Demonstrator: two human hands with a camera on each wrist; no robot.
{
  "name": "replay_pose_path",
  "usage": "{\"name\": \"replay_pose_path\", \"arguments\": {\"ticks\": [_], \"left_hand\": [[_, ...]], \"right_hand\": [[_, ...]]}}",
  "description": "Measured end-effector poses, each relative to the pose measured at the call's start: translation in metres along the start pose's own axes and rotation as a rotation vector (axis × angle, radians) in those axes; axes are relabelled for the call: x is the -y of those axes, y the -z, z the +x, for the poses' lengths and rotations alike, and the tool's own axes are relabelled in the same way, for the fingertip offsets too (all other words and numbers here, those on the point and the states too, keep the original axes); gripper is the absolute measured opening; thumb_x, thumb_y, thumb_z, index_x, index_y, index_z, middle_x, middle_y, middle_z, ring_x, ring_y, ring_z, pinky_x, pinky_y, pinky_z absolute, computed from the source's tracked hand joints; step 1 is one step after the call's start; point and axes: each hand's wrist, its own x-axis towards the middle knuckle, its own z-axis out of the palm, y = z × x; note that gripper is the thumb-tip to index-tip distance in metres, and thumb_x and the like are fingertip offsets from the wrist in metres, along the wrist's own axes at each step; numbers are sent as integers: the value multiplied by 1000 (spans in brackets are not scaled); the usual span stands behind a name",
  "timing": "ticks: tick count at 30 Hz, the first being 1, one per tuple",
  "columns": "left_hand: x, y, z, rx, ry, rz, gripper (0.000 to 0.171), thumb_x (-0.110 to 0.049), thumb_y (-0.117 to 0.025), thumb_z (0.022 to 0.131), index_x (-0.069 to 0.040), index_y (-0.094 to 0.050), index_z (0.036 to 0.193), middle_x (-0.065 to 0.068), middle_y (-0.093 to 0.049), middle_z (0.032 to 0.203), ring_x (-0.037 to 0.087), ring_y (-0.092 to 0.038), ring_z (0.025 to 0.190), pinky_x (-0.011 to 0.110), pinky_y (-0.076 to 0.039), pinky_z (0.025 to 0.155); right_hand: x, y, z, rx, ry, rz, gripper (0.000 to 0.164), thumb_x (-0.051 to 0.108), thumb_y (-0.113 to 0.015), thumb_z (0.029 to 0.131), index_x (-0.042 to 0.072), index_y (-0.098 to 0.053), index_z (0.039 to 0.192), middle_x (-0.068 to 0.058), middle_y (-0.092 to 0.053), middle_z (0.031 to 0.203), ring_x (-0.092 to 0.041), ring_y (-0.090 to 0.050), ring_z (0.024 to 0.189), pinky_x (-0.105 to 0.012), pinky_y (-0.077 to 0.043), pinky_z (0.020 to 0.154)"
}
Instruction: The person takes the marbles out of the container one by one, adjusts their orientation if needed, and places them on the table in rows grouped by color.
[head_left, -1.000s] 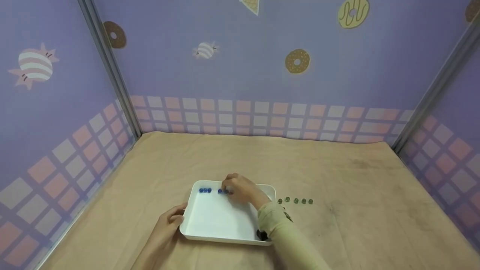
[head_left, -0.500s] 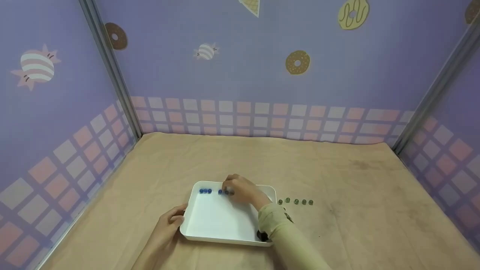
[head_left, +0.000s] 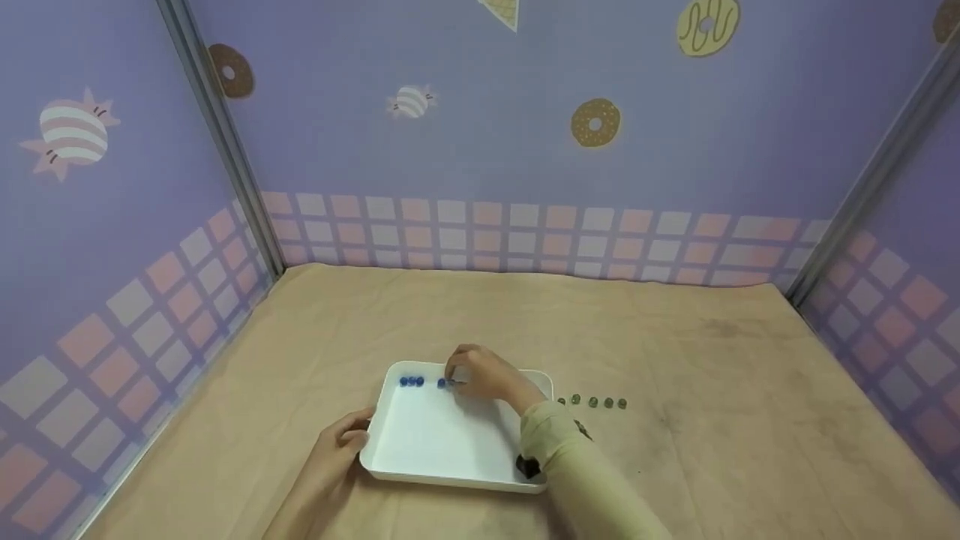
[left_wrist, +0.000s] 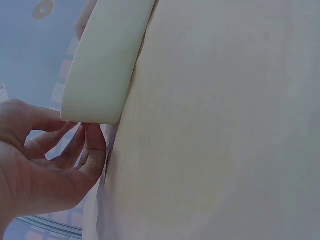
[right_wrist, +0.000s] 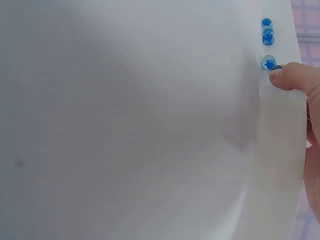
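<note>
White tray [head_left: 442,442], shallow-walled, flat on tan cloth [head_left: 675,337]; bearer of the marbles, with upright walls apt for keeping round pieces from rolling away.

Blue marbles [head_left: 411,382], three, lined up close together inside the tray along the far wall, toward the far left corner; wall probably serving as a straight guide for the row.

Single blue marble [head_left: 441,383], same line, past a gap from the three.

Fifth marble [right_wrist: 276,67], just beside the single one, mostly covered by a thumb tip. Resting on the tray floor or slightly raised: cannot tell.

Right hand [head_left: 486,375], reaching over the far part of the tray; thumb and forefinger pinching the fifth marble, a fingertip hold suited to so small and slippery a piece. Remaining fingers bent, partly hidden.

Left hand [head_left: 331,444], at the tray's left end; fingers bent and gripping the wall, presumably for steadying against sliding.

Green marbles [head_left: 593,403], five visible, in a loose row on the cloth just right of the tray, conveniently near the right hand.

Dark item [head_left: 527,466], near right corner of the tray, partly behind a sleeve [head_left: 592,472]; nature unclear.
</note>
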Motion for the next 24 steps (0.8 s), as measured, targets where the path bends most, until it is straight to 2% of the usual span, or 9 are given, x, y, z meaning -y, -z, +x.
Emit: {"name": "replay_pose_path", "arguments": {"ticks": [4,10,14,18,24], "left_hand": [[0,0,0,4,0,-2,42,2,-45,98,3,-50,140,25,-55,132,35,-52,122,45,-48,102],[0,-2,0,0,17,-60,42,5,-44,98,5,-50,140,26,-55,132,33,-53,119,36,-50,97],[0,-1,-1,17,15,-46,43,3,-44,99,4,-48,142,26,-53,134,36,-52,122,43,-48,102],[0,1,-1,23,15,17,44,-2,-44,100,0,-47,143,25,-51,136,38,-51,125,52,-44,105],[-1,0,0,15,10,45,44,-4,-46,99,-1,-48,143,24,-53,136,38,-52,125,55,-42,107]], "right_hand": [[1,6,2,-20,40,17,15,10,-73,86,11,-75,101,-4,-69,109,-19,-64,106,-31,-53,96],[5,19,2,-59,96,16,12,14,-70,90,12,-74,101,-4,-70,107,-23,-66,103,-32,-54,91],[9,30,1,-109,109,-14,11,17,-70,91,15,-75,100,-2,-70,107,-22,-65,103,-34,-54,90],[13,38,-1,-152,108,-20,12,20,-70,91,15,-75,102,-2,-70,107,-19,-64,102,-34,-55,89],[17,47,-7,-188,79,76,16,23,-71,91,15,-75,104,-2,-70,108,-19,-64,103,-35,-55,88]]}}
